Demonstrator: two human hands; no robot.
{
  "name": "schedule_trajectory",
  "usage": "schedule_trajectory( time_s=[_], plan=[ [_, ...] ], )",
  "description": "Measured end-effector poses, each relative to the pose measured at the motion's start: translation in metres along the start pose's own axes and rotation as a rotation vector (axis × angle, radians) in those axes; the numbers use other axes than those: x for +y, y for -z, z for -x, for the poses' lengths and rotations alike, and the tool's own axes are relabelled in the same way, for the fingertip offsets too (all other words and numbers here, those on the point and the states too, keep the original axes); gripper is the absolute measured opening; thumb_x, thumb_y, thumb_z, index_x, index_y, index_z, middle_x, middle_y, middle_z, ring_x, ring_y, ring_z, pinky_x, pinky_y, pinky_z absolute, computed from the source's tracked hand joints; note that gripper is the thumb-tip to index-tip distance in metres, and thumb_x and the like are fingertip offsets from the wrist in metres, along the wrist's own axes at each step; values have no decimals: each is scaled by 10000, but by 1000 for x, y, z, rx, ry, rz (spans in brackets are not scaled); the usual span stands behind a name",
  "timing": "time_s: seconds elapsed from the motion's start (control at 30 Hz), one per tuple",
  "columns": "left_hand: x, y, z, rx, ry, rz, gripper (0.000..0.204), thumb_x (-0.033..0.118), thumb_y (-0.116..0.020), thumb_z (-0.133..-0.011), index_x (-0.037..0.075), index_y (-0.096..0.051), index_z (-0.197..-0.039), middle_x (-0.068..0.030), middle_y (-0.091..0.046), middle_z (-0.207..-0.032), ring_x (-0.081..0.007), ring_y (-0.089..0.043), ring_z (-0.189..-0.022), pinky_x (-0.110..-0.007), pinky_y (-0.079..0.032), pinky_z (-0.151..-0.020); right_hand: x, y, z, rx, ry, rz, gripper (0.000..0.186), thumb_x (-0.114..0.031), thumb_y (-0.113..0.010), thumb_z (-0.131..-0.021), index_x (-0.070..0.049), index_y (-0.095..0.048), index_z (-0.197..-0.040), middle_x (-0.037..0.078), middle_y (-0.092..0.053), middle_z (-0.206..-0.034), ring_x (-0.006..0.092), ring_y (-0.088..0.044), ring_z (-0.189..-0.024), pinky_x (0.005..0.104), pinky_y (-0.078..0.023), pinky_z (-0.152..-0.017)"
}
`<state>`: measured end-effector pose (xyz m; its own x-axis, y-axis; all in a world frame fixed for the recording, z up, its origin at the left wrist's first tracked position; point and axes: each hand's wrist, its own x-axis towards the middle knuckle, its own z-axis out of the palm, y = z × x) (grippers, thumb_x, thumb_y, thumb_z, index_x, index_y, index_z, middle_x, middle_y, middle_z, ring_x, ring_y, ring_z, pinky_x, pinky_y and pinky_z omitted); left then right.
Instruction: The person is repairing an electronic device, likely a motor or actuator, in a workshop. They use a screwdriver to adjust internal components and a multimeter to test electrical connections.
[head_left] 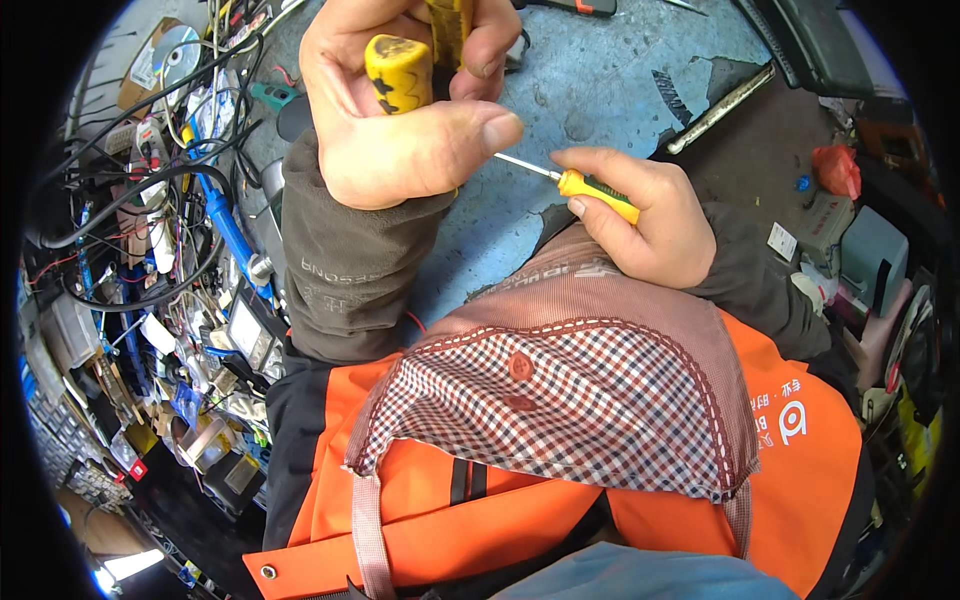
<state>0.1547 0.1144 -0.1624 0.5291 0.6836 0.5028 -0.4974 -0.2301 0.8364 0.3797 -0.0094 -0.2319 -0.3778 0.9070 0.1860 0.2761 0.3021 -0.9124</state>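
My left hand (385, 155) is closed round a tool with two thick yellow handles (398, 85), worn and marked with black. It looks like a pair of pliers, but its jaws are hidden. A small screwdriver (600, 193) with a yellow and green handle is pinched between the thumb and forefinger of my right hand (655, 215). Its thin metal shaft points left, and the tip disappears behind or against my left thumb. Whether the tip touches anything there I cannot tell. Both hands are above the worn blue bench top (590, 95).
Tangled black cables (150, 180), a blue tool (228, 235) and heaped small parts crowd the left side. A metal strip (722, 108) lies along the bench's right edge. Farther right are a red plastic bag (837, 170) and a grey box (872, 260). A checked apron (560, 410) covers my lap.
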Motion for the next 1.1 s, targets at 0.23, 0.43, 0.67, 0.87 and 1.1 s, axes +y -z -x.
schedule_trajectory(
  time_s=[0.23, 0.43, 0.67, 0.87, 1.1],
  plan=[
    [-6, -47, -14, 242, -84, -423, 794, 162, -929, -728, -63, -579, -1404, -113, -655, -993, -159, -625, -820, -254, -501, -702, 4, 21, -4, 3, -84, -72, 357, -79, -718, -991, 22, -710, -1333, 163, -803, -1063, 256, -805, -940, 341, -610, -829],
    [3, -32, -7, 116, 138, -381, 838, 277, -815, -846, -13, -454, -1544, -140, -613, -1087, -207, -593, -784, -306, -501, -650, 8, 32, 3, 22, -34, -39, 354, -71, -712, -989, 31, -710, -1328, 189, -800, -1088, 299, -813, -958, 351, -617, -831],
    [1, -40, 4, 75, 91, -267, 574, 149, -767, -817, -25, -535, -1312, -105, -549, -968, -151, -518, -752, -278, -437, -622, -8, 31, 8, -102, -423, -459, 355, -78, -690, -1036, 52, -696, -1366, 131, -787, -1061, 217, -770, -901, 335, -609, -820],
    [2, -35, 11, 64, 91, -175, 555, 104, -735, -779, -14, -529, -1281, -89, -534, -936, -141, -502, -757, -280, -419, -621, 7, 6, 16, -67, -334, -502, 348, -110, -677, -1058, 16, -711, -1381, 94, -799, -982, 147, -742, -900, 306, -590, -810],
    [-5, -38, 24, 171, 8, -85, 536, -32, -691, -679, 7, -464, -1164, -66, -505, -885, -132, -482, -732, -277, -425, -610, 6, -11, 19, 10, -83, -145, 372, -23, -695, -1020, 42, -708, -1386, 163, -777, -974, 218, -767, -841, 321, -594, -780]
  ],
)
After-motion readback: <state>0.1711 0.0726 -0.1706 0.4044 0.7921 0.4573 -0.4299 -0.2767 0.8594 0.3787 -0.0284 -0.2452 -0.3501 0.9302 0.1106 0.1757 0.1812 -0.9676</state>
